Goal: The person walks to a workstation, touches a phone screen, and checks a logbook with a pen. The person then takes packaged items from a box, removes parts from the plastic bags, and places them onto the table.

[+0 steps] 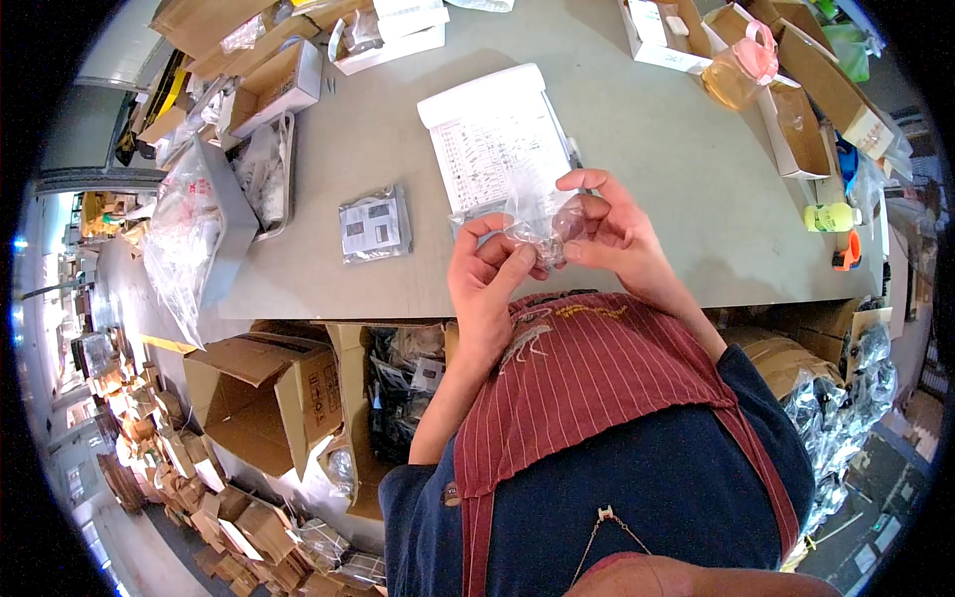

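Both hands meet over the near edge of the table, gripping one small clear plastic bag (533, 211). My left hand (489, 271) pinches its lower left part between thumb and fingers. On the other side my right hand (609, 231) is closed on the bag with thumb and fingers, its index finger raised. Something small shows through the plastic near the fingertips, too unclear to name. Beneath and beyond the bag lies a printed paper pad (492, 134), its top sheets rolled back. Left of my hands a flat plastic-wrapped packet (375, 225) with a printed label rests on the table.
A grey bin (224, 224) draped with plastic bags stands at the left, beside a tray (288, 179). Open boxes (796, 129), a pink-lidded jug (738, 75), a yellow-green bottle (832, 218) and an orange tape roll (848, 251) line the right. Cardboard boxes (264, 413) sit below the table edge.
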Action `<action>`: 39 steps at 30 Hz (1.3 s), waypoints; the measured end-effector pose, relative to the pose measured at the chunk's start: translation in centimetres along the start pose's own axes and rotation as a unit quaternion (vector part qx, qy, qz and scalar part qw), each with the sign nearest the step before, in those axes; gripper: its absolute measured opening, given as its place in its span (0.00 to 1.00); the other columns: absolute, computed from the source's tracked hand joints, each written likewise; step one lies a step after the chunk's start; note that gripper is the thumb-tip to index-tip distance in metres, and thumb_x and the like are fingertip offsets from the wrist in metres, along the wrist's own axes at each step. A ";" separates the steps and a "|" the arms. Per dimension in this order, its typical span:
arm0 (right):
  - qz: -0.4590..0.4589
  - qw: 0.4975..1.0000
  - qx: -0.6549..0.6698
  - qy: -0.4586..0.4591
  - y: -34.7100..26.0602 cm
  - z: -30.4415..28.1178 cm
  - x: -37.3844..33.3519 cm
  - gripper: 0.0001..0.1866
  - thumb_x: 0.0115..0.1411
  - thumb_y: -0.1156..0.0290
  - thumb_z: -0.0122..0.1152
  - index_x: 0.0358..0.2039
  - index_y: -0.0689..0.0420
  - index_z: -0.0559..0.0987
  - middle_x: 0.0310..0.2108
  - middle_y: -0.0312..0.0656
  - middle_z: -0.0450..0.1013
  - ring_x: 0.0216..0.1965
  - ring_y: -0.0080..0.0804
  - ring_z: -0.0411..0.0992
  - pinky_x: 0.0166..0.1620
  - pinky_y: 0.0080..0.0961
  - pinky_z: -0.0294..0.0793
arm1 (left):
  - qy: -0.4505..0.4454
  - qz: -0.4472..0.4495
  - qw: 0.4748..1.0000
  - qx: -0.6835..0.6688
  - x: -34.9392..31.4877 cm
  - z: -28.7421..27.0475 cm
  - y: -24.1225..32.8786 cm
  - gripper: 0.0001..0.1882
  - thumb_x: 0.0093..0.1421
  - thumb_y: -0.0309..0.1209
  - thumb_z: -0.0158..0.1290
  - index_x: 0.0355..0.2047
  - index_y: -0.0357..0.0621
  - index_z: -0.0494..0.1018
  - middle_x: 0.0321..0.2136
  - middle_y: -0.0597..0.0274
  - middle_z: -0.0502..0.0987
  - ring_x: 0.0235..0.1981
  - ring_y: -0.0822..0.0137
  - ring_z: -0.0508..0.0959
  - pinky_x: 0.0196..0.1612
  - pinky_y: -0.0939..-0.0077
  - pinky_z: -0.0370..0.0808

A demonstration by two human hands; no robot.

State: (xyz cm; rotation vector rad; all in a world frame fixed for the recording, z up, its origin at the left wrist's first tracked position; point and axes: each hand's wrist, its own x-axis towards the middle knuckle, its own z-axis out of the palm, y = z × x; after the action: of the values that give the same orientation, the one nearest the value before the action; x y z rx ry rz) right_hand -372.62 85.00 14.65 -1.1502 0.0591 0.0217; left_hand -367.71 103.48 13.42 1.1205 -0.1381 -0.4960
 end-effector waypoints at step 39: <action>-0.060 0.979 -0.191 0.048 1.0 -1.0 0.7 0.33 0.55 0.86 0.57 0.63 0.57 0.66 0.49 0.39 0.73 0.40 0.19 0.71 0.48 0.20 0.68 | -0.080 0.077 0.926 0.360 0.7 -0.2 -0.1 0.25 0.57 0.24 0.60 0.54 0.30 0.69 0.39 0.61 0.79 0.40 0.70 0.78 0.46 0.74 0.75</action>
State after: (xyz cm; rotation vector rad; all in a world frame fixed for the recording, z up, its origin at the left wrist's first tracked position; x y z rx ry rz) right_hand -372.01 84.49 13.34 -1.5385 0.0724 -0.1343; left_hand -367.02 103.30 13.15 1.7697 -0.5827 -0.4005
